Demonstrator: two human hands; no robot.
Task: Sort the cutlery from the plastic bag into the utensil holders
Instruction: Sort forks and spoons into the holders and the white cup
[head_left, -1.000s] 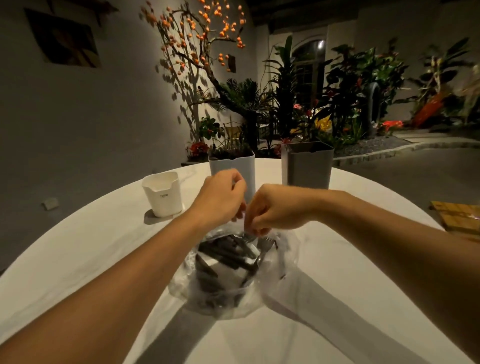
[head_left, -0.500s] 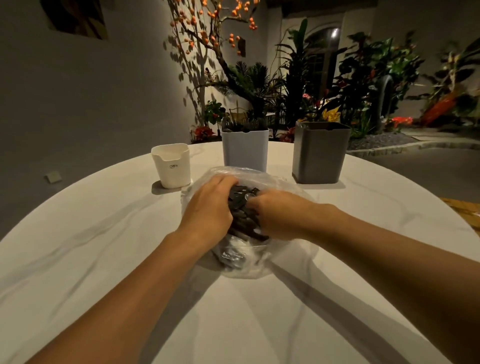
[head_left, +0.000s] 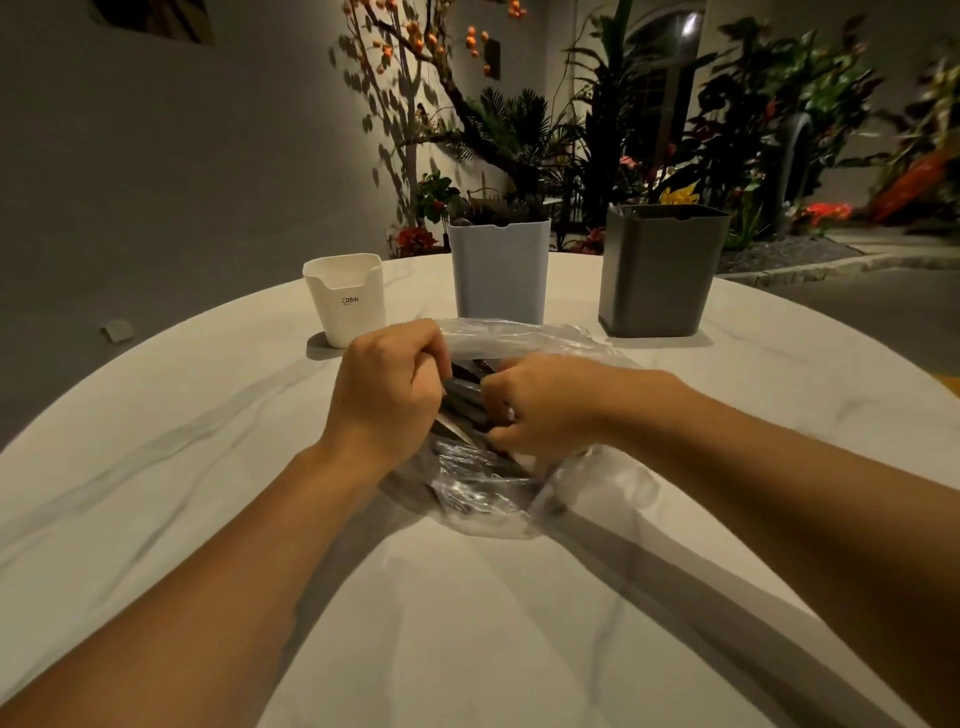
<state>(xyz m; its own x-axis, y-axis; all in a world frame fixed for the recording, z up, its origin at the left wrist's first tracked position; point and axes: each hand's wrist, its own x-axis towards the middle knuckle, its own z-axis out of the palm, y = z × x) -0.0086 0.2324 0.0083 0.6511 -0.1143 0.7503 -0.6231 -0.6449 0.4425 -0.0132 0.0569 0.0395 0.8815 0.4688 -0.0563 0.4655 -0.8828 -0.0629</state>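
Potted plants and a branch hung with orange fruit fill the dim background behind a round white marble-veined table (head_left: 675, 597). On it, at the centre, lies a clear plastic bag (head_left: 483, 499), crumpled, its mouth turned away from the person toward the holders. Both hands work at that mouth. The left hand (head_left: 387, 395) has its fingers curled inward, gripping the bag's left edge; the right hand (head_left: 545, 405) has its fingers curled down over dark cutlery handles (head_left: 465, 397) that show between the two hands — whether it pinches a single piece or a bunch cannot be told. The handles' long axes run roughly from near-left to far-right, ends pointing out of the bag's mouth; a pale blade tip (head_left: 454, 431) shows just under the left fingers. Beyond the fingers stand three holders, upright and apart: a short white holder (head_left: 347, 301) far left, a tall light-grey holder (head_left: 500, 273) straight ahead, and a dark-grey holder (head_left: 660, 270) far right.
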